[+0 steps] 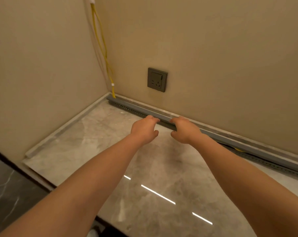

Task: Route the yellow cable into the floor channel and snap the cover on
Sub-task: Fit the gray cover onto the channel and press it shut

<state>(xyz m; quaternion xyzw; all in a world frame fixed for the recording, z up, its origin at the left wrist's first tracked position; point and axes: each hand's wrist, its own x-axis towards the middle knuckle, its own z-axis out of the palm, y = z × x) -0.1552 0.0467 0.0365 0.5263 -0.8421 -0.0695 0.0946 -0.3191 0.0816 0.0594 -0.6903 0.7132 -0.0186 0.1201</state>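
grey plastic runs along the foot of the wall in our one head view: the floor channel with its slotted side, and the cover lying on top of it from the corner out to the right. the yellow cable drops down the wall corner, tied with small white clips, and goes in at the channel's corner end, so routing looks done there. we have both hands on the cover, just beside each other near the middle of the run: our left hand curls its fingers over the top edge with the thumb held off below, and our right hand does the same, fingers hooked over the strip, neither fist fully closed. to the left of our hands the cover seems seated flush. to the right, past our right forearm, a dark gap shows under the cover and a bit of yellow peeks out there, so we judge that stretch not yet snapped down. what is left, as we read it, is pressing along rightward, tucking that yellow bit in first. a grey wall socket sits above the channel, well apart from the cable.
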